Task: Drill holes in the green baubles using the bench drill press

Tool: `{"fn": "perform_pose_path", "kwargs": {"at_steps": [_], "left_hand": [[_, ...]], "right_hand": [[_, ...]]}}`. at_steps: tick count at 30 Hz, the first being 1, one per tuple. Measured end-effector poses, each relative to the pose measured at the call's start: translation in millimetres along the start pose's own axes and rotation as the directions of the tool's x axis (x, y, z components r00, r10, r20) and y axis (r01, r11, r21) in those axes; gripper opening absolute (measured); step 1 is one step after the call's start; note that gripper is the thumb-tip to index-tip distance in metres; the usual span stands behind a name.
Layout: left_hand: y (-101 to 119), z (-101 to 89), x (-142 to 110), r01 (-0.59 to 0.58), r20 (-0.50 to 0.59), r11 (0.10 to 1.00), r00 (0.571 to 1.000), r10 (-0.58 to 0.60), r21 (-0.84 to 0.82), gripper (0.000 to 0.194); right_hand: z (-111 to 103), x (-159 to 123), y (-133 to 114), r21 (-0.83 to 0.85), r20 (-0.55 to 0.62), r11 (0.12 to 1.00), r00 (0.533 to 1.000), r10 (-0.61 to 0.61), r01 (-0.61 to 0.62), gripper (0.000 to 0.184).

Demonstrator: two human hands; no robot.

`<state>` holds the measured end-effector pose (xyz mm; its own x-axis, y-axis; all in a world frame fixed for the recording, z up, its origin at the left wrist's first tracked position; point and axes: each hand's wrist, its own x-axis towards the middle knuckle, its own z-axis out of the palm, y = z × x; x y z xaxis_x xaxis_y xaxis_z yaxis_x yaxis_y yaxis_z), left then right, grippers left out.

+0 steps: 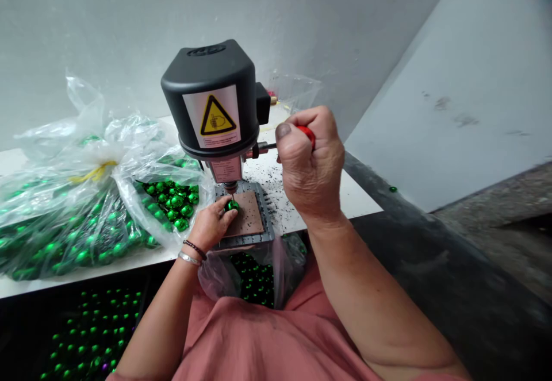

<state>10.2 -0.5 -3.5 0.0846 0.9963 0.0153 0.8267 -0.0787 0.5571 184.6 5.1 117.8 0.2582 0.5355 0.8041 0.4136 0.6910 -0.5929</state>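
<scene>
- Curled around a shiny green bauble [233, 205]: the fingers [223, 204] of the left hand [211, 224], pinching it from the sides against a brown speckled pad [250, 214].
- Bauble located on that pad, right under the chuck of a benchtop drill press [214, 96]. Contact between bit and bauble too small to tell.
- Pad seated on the slotted grey metal base [268, 223] of the drill press.
- Closed in a tight fist: the fingers [317, 122] of the right hand [313, 165], wrapped around a red handle [307, 135] on the lever at the side of the drill press, well apart from the bauble.
- Yellow warning sticker [218, 115] fixed on the black drill housing.
- Dark specks of debris [269, 183] scattered across the white tabletop [356, 197] around the base.
- Knotted clear plastic bag [90, 157] full of green baubles lying on the tabletop, beside the drill press on the left.
- Below the tabletop edge, more green baubles in an open plastic bag [254, 277] against a pink top [259, 341], and rows of them in a dark tray [90, 329].
- Single green bauble [393, 189] lying on the dark ledge at right.
- Beaded bracelet [195, 249] and metal bangle [190, 258] worn on the left wrist.
</scene>
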Motion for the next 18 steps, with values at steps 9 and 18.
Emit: {"fn": "perform_pose_path", "kwargs": {"at_steps": [9, 18], "left_hand": [[-4.6, -2.8, 6.0, 0.200, 0.114, 0.918, 0.979, -0.171, -0.342, 0.051], [7.3, -1.8, 7.2, 0.102, 0.051, 0.981, 0.994, -0.095, -0.165, 0.049]], "right_hand": [[-0.2, -0.3, 3.8, 0.025, -0.009, 0.999, 0.999, -0.033, 0.033, 0.018], [-2.1, -0.7, 4.4, -0.031, 0.020, 0.999, 0.999, -0.026, 0.027, 0.020]]}}
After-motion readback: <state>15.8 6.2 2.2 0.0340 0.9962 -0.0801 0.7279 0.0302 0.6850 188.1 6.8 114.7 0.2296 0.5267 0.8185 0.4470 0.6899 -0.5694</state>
